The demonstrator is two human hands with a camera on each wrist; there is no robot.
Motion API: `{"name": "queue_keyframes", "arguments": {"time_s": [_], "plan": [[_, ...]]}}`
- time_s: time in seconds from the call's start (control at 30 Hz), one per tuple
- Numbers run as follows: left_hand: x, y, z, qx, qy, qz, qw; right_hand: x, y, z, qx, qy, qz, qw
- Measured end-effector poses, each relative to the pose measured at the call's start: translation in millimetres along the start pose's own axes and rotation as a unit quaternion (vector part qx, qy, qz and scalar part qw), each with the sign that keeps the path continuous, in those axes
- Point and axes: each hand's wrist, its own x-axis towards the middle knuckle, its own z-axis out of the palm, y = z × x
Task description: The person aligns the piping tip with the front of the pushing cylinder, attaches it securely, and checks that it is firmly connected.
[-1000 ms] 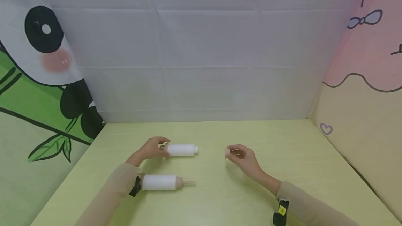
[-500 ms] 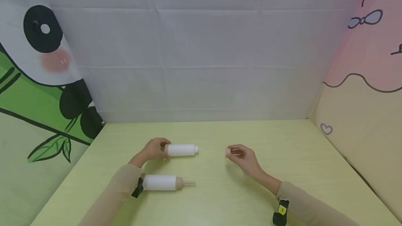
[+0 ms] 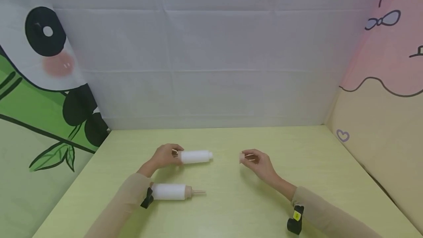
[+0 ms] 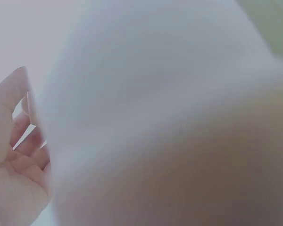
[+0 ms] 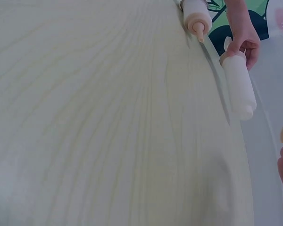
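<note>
My left hand (image 3: pixel 166 155) grips the beige-collared end of a white syringe-like tube (image 3: pixel 195 156), held level with its narrow white neck pointing right. A pale loop shows by that end in the right wrist view. Across a gap, my right hand (image 3: pixel 261 164) pinches a beige nozzle cap (image 3: pixel 242 158), its wide end facing the neck and a thin stem back among the fingers. A second white tube (image 3: pixel 169 191), with a beige cap and thin nozzle on its right end, lies nearer, partly behind the left wrist. The left wrist view is mostly blur beside the hand (image 4: pixel 19 155).
Both tubes are over a pale yellow-green table (image 3: pixel 231 212). A light grey cloth wall (image 3: pixel 214 65) rises behind the table. Printed cartoon panels stand at left and right. Black wrist straps sit on both sleeves.
My left hand tightens its hold on the tube and carries it slightly right. My right hand and the nozzle cap shift slightly up and right. The second tube stays put.
</note>
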Motion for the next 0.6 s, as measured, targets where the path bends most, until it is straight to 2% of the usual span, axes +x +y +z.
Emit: {"name": "queue_keyframes", "arguments": {"time_s": [0.27,0.4,0.6], "plan": [[1.5,30.1,5.3,-0.058,0.011,0.035,0.9976,4.1,3,-8,-0.03,-0.014,-0.023,0.9992],[1.7,43.8,11.5,-0.068,0.02,0.056,0.9959,6.4,3,-10,-0.039,-0.013,-0.035,0.9985],[-0.5,61.6,20.5,-0.08,0.032,0.085,0.9926,8.6,4,-14,-0.038,-0.019,-0.013,0.999]]}}
